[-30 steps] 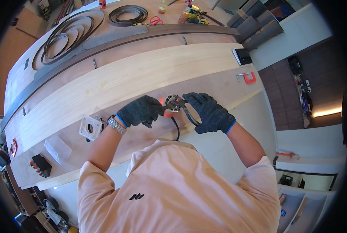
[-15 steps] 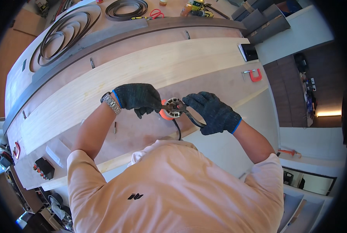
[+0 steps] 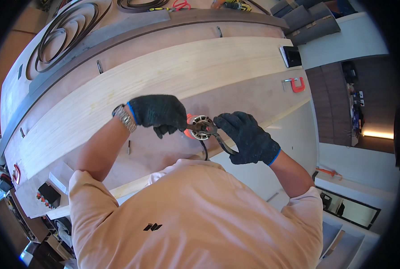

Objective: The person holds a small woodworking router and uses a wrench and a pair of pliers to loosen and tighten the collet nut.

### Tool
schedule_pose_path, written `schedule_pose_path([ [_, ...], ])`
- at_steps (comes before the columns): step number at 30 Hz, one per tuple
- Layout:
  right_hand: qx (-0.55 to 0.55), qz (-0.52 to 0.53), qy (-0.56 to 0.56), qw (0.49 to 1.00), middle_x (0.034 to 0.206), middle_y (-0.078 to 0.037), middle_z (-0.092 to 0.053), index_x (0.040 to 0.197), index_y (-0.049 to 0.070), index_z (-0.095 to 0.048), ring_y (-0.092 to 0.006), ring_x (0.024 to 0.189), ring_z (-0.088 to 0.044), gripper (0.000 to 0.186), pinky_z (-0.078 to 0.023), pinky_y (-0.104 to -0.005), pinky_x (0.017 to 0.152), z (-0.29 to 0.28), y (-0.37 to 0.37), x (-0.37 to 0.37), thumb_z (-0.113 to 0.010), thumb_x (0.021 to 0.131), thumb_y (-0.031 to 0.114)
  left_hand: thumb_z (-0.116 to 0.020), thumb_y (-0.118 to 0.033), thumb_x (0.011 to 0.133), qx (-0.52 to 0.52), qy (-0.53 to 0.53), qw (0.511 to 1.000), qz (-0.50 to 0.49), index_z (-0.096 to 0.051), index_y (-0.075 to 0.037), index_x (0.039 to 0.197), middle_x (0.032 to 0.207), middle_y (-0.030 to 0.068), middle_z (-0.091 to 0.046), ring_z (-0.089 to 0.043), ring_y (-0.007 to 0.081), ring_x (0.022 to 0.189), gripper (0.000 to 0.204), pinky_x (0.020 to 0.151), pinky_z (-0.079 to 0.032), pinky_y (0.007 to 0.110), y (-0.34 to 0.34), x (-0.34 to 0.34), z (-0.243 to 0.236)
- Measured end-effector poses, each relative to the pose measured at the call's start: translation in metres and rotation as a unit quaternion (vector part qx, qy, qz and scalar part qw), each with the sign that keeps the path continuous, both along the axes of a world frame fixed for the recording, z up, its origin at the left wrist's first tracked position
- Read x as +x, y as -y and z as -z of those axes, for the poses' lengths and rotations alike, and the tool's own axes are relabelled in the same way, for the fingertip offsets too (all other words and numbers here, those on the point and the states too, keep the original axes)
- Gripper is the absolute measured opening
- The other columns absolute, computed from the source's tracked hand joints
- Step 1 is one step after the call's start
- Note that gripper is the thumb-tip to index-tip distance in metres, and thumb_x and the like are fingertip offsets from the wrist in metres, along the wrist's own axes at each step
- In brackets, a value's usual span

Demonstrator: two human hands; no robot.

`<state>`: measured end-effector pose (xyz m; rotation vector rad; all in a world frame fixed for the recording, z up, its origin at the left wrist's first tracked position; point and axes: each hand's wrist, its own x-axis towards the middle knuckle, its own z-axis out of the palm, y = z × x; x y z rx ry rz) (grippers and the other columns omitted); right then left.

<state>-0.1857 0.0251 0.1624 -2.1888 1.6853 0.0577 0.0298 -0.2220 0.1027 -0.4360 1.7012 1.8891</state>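
Pliers (image 3: 212, 129) held at a motor (image 3: 201, 119);
they are gripped by the right hand (image 3: 248, 137); a flat tool (image 3: 192, 127) is clasped by the left hand (image 3: 159, 112); the motor is seen between the two.

Between the left hand (image 3: 159, 112) and right hand (image 3: 249, 138) I get no passage: the orange power tool (image 3: 190, 122) and dark metal hand tool (image 3: 225, 145) fill it, with a black cable (image 3: 205, 150) nearside. Beyond, I can cross the pale board (image 3: 164, 74) freely until the long dark strip (image 3: 186, 19). A red clamp (image 3: 298, 84) obstructs the worktop's (image 3: 249, 96) right end.
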Motion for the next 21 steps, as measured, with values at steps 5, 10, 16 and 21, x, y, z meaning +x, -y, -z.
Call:
schedule_pose_path([
  [5, -0.004, 0.033, -0.005, 0.999, 0.145, -0.017, -0.049, 0.151, 0.008, -0.043, -0.0391, 0.127, -0.050, 0.100, -0.038, -0.0511, 0.110, -0.001, -0.004, 0.008, -0.080, 0.060, 0.029, -0.073, -0.028, 0.091, 0.046, -0.036, 0.994, -0.097, -0.072, -0.001, 0.092, 0.075, 0.0067, -0.068, -0.065, 0.0134, 0.060, 0.026, 0.053, -0.057, 0.029, -0.026, 0.024, 0.003],
  [10, -0.022, 0.077, 0.041, 0.996, 0.144, -0.019, -0.049, 0.153, 0.008, -0.039, -0.0403, 0.127, -0.050, 0.106, -0.039, -0.0529, 0.109, 0.008, -0.012, 0.017, -0.084, 0.060, 0.031, -0.067, -0.008, 0.092, 0.056, -0.154, 0.974, -0.156, -0.072, 0.002, 0.101, 0.081, 0.0075, -0.065, -0.068, 0.0136, 0.065, 0.014, 0.056, -0.057, 0.028, -0.063, 0.043, 0.026],
  [16, -0.016, 0.181, 0.021, 0.983, 0.145, -0.020, -0.048, 0.158, 0.007, -0.032, -0.0426, 0.128, -0.049, 0.124, -0.040, -0.0545, 0.108, 0.011, -0.029, 0.046, -0.093, 0.054, 0.038, -0.066, -0.018, 0.101, 0.119, -0.007, 0.930, -0.348, -0.068, 0.001, 0.107, 0.077, 0.0056, -0.063, -0.063, 0.0119, 0.061, 0.020, 0.053, -0.052, 0.029, -0.123, 0.037, 0.011],
  [21, -0.026, 0.224, 0.035, 0.974, 0.148, -0.021, -0.044, 0.160, 0.007, -0.027, -0.0442, 0.129, -0.047, 0.126, -0.040, -0.0570, 0.107, 0.014, -0.038, 0.068, -0.092, 0.058, 0.039, -0.063, -0.024, 0.105, 0.125, -0.042, 0.891, -0.434, -0.069, -0.001, 0.106, 0.076, 0.0037, -0.064, -0.062, 0.0109, 0.061, 0.024, 0.054, -0.051, 0.029, -0.157, 0.028, 0.018],
])
